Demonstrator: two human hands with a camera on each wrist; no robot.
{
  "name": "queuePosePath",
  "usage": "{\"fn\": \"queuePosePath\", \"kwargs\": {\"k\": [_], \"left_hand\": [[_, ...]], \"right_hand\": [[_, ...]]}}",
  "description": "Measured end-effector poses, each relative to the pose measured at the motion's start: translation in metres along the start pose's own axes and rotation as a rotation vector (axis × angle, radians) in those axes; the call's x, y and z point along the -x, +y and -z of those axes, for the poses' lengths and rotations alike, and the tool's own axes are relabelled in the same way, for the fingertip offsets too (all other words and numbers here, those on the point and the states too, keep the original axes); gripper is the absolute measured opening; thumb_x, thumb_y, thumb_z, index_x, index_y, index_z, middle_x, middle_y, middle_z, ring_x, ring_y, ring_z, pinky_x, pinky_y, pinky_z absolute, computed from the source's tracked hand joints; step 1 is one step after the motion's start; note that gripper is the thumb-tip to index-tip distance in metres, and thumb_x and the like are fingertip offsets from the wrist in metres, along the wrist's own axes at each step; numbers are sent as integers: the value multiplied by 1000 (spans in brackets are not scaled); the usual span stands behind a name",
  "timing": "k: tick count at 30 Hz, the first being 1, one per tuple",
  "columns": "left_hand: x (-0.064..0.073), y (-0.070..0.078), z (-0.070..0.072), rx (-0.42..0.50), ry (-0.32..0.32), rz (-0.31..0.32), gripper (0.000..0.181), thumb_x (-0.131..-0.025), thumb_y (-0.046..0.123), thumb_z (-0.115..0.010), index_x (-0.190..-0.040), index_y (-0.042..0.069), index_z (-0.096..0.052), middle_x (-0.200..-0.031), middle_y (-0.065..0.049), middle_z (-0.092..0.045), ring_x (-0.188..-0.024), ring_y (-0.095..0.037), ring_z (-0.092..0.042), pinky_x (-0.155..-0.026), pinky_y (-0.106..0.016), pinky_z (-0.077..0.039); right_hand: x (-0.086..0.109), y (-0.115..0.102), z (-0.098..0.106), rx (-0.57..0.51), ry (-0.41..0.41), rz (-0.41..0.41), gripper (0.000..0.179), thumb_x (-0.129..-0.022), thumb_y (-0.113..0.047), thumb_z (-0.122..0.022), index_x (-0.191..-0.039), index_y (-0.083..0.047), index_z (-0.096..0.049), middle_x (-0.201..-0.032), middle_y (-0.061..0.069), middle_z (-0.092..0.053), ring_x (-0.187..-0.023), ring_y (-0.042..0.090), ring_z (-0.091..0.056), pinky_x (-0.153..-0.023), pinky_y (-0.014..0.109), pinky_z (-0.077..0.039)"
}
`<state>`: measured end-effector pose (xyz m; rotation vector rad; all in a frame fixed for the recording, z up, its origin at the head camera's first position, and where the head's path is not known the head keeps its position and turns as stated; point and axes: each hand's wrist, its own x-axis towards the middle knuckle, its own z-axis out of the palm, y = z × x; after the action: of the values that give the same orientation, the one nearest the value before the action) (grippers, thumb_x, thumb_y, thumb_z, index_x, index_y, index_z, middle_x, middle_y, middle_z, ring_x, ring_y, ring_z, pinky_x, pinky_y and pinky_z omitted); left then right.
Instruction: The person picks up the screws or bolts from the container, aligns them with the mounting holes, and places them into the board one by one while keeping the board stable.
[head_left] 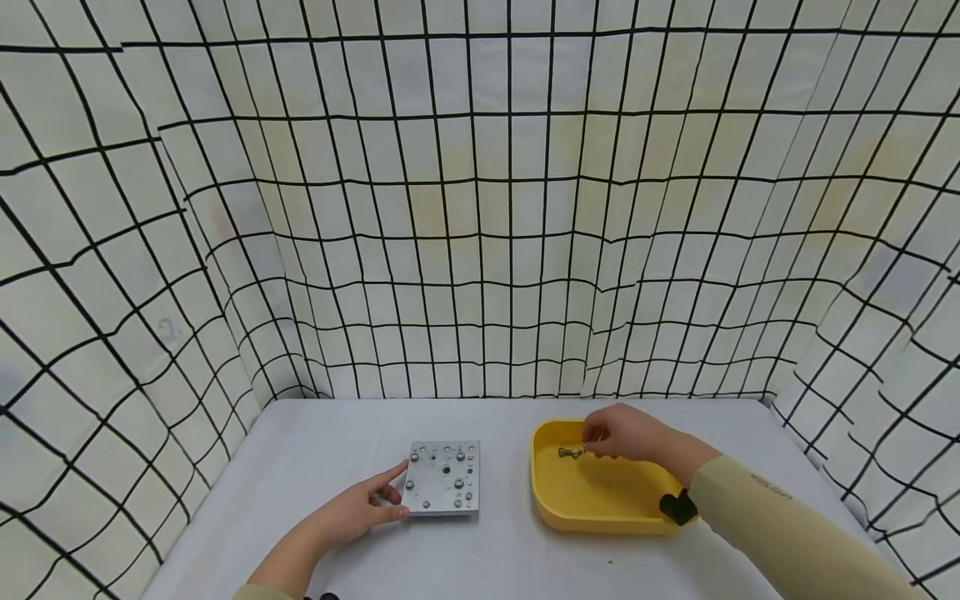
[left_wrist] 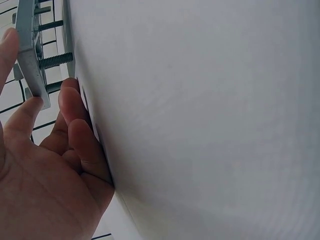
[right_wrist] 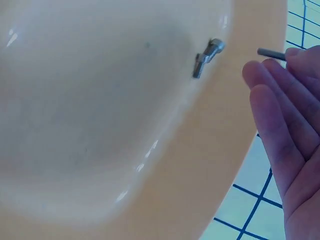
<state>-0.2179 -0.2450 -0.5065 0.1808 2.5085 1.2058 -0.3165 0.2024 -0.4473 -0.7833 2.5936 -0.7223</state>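
Observation:
A square metal plate with several bolts in it stands on the white table, left of centre. My left hand holds its left side, thumb at the near corner and index finger at the upper left edge. From the left wrist view, threaded bolt ends stick out beneath the plate, which is raised off the table. Over the far side of a yellow tray, my right hand pinches a thin bolt between thumb and fingers; its head is hidden. More bolts lie in the tray.
White cloth walls with a black grid rise behind and beside the table. A small dark speck lies in front of the tray. A dark heart-shaped piece is at my right wrist.

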Motion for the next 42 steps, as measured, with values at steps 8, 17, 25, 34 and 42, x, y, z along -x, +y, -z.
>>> {"fn": "queuePosePath", "kwargs": {"k": [8,17,25,34,42], "left_hand": [[1,1,1,-2,4,-4,85,-86,37,-77,-154,11,-35,-108,-2,-58,-87,-19,-53,-72,-34,-42],[3,-1,1,11,11,11,86,-84,39,-78,-154,13,-36,-108,-2,-58,-87,-19,-53,-72,-33,-42],[4,0,1,-2,4,2,85,-86,38,-77,-155,13,-35,-108,-2,-58,-87,-19,-53,-72,-34,-42],[2,4,0,-17,6,4,84,-85,38,-78,-154,13,-36,-106,-1,-58,-86,-19,-53,-72,-34,-42],[3,4,1,-4,3,8,85,-85,37,-78,-154,11,-36,-105,-2,-58,-86,-19,-53,-72,-35,-42]], "right_hand": [[-8,-19,-5,-183,23,33,12,-96,-17,-67,-104,-8,-70,-92,9,-72,-86,36,-66,-72,43,-55],[-35,-55,-21,-257,8,-7,7,-93,-21,-71,-98,-17,-70,-88,5,-73,-82,35,-67,-71,51,-54],[-63,-92,-42,-261,-16,44,4,-93,-19,-71,-97,-18,-71,-92,9,-73,-85,32,-68,-69,39,-53],[-78,-113,-61,-201,-51,93,5,-92,-18,-71,-97,-16,-74,-92,10,-72,-82,32,-67,-66,28,-52],[-89,-118,-71,-135,-50,86,5,-91,-17,-72,-95,-21,-74,-82,-2,-69,-72,19,-65,-63,27,-51]]}}
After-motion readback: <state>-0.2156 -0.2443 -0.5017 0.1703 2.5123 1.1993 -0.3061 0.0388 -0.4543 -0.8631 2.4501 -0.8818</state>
